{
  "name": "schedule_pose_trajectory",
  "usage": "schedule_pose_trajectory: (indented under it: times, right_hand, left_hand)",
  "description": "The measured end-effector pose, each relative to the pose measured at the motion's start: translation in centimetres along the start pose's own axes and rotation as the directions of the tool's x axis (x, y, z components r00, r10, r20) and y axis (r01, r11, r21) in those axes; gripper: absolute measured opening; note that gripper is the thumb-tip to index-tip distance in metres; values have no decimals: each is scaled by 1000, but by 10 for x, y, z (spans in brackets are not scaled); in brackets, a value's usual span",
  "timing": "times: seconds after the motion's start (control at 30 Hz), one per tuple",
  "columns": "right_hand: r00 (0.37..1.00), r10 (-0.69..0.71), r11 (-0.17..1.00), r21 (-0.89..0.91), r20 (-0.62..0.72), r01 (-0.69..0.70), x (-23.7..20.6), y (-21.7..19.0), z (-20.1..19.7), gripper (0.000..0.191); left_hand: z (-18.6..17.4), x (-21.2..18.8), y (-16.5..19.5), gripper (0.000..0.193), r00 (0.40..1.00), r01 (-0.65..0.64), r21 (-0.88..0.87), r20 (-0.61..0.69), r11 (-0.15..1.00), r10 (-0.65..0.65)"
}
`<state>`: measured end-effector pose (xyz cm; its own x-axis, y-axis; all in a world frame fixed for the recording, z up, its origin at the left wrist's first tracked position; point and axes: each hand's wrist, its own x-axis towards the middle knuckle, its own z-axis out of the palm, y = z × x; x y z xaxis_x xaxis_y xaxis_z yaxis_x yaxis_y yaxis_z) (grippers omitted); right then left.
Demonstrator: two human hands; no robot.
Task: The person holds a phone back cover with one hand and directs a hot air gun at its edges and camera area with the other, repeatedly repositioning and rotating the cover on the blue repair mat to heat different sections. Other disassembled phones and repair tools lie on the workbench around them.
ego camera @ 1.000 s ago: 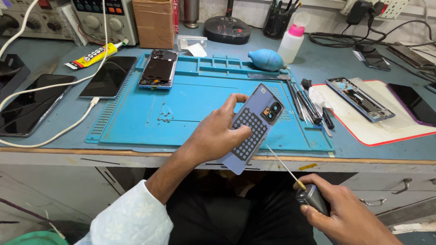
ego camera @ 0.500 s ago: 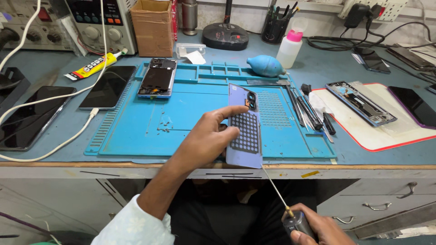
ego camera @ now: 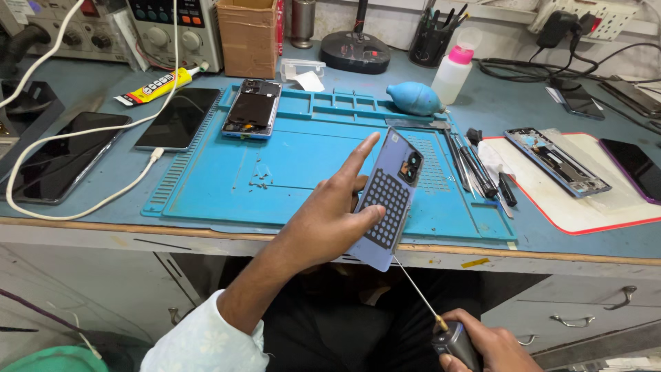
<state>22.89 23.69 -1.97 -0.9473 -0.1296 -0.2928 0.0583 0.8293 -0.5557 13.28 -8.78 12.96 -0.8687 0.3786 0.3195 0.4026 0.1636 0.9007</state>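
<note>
The left hand (ego camera: 330, 220) pinches a phone back cover (ego camera: 389, 200), thumb pressed on its dotted inner face and the forefinger stretched up along its left edge. The cover is held above the near edge of the blue work mat (ego camera: 289, 172), tilted, with its long axis running from near-left up to far-right; the camera cutout sits at the far, upper end. The right hand (ego camera: 482, 344) is wrapped around the dark handle of a thin-shafted tool (ego camera: 420, 296), low in the near-right corner, below the bench edge. The tool's fine shaft rises up and to the left, and its tip meets the near bottom edge of the cover, or comes just short of it; I cannot tell which. So the cover lies up and left of the right-hand grip, roughly in line with the shaft.

On the mat, far-left, lies an opened phone (ego camera: 251, 109). A blue air blower (ego camera: 415, 98) rests at the mat's far edge, and tweezers and small tools (ego camera: 475, 165) lie just to the mat's right.
</note>
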Motion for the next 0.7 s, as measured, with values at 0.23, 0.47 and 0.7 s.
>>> schedule_pose_trajectory:
  times: [0.23, 0.47, 0.7]
  right_hand:
    - [998, -35, 998, -50, 48, 37, 5, -8, 4, 57]
    - [999, -49, 999, -17, 1, 49, -4, -5, -8, 53]
    - [998, -47, 999, -24, -32, 46, -10, -4, -13, 52]
  left_hand:
    - [9, 7, -21, 78, 978, -204, 123, -22, 971, 208]
    - [8, 8, -10, 60, 999, 3, 39, 51, 999, -5]
    - [8, 7, -6, 53, 997, -69, 126, 34, 990, 65]
